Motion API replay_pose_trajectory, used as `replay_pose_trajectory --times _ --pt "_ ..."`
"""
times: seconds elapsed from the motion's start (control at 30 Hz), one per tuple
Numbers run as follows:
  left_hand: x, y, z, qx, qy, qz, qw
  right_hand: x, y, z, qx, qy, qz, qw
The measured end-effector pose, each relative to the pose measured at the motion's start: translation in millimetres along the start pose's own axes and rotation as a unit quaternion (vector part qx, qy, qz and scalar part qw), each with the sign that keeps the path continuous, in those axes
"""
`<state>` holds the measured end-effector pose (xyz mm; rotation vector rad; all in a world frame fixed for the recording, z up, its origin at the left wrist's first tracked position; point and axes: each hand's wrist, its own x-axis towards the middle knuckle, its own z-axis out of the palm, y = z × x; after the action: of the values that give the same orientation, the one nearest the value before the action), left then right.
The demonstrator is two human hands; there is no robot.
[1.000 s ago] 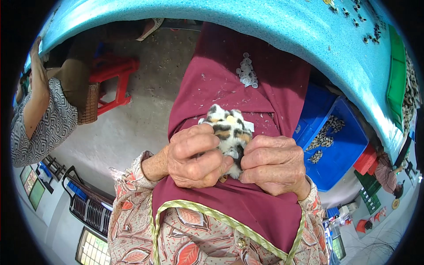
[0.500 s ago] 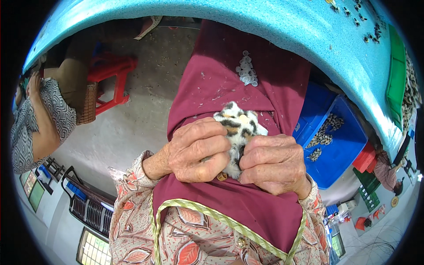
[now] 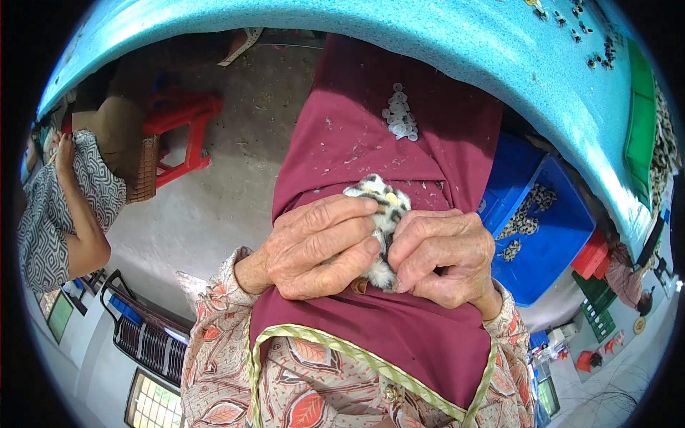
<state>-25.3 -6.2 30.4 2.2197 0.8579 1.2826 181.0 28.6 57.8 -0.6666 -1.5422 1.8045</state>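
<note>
Over my lap, a small furry plush piece (image 3: 389,207), white with black and tan spots, is held between my two hands. My left hand (image 3: 319,246) grips its left side, fingers bent over it. On the other side my right hand (image 3: 446,258) pinches the lower right edge with thumb and curled fingers. Both palms hide part of the plush. A small yellowish patch shows near its top. Farther forward on the maroon apron (image 3: 314,160) lies a cluster of several translucent white plastic discs (image 3: 400,115).
A speckled blue table (image 3: 492,43) curves across the far side, with small black parts (image 3: 606,58) and a green tray (image 3: 640,121). At right, a blue bin (image 3: 546,274) holds several spotted plush pieces (image 3: 524,222). A red stool (image 3: 191,118) and a seated person (image 3: 78,214) are at left.
The plush piece has dropped slightly toward me and its top has tilted. My left fingers have spread a little over it, and my right fingers have shifted their pinch. The person's arm at left has moved.
</note>
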Motion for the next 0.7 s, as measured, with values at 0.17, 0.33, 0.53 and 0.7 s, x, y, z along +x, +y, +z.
replay_pose_trajectory --times 0.17,0.33,0.53,0.7 --pt "-3 0 -1 -0.029 0.012 -0.031 0.999 3 -3 6 -0.063 0.014 -0.039 0.997" --pt "-5 -4 -1 -0.038 0.017 -0.004 0.999 8 -7 6 -0.111 0.007 -0.074 0.991" --pt "0 -6 -2 -0.053 0.008 -0.022 0.998 11 -7 7 -0.113 0.023 -0.092 0.989" --pt "-2 -10 12 -0.103 0.067 -0.113 0.986 14 -7 5 -0.074 0.038 -0.056 0.995"
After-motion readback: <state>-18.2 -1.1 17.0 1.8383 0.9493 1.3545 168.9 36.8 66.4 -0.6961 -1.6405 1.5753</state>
